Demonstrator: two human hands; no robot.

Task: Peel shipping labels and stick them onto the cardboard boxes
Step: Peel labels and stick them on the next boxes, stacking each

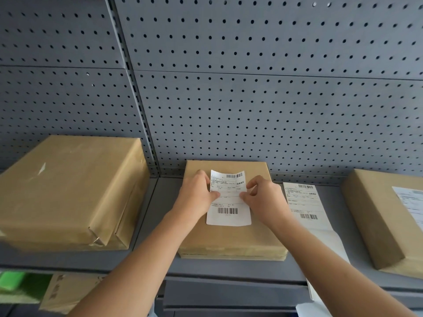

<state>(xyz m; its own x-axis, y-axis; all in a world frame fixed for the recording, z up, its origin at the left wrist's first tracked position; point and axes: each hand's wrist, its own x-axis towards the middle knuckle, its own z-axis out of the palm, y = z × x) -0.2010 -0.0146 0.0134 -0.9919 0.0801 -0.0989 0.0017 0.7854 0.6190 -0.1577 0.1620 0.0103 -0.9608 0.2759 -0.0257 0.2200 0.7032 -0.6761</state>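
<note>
Shipping label (229,202), a white rectangular sticker printed with two barcodes and small black text, lies on top of the flat brown cardboard box (231,236) in the middle of the grey metal shelf (160,259). Its lower part rests flat on the box, while its upper edge curls up slightly. The left hand (196,193) grips the label's left edge, fingers (214,195) narrowed onto the paper, thumb on its face. The right hand (263,197) pinches the right edge the same way, thumb and forefinger closed on it.

Just right of the box, a strip of further white printed labels (304,202) lies on the shelf and trails over its front edge. Farther right sits another brown cardboard box (370,216), already bearing a white label (409,202) on its top. To the left, well apart, stands a larger parcel wrapped in brown paper (68,191). Behind everything rises a grey perforated back panel (251,88). Below the shelf, a brown box (66,294) and something green (13,282) show; what they hold cannot be seen.
</note>
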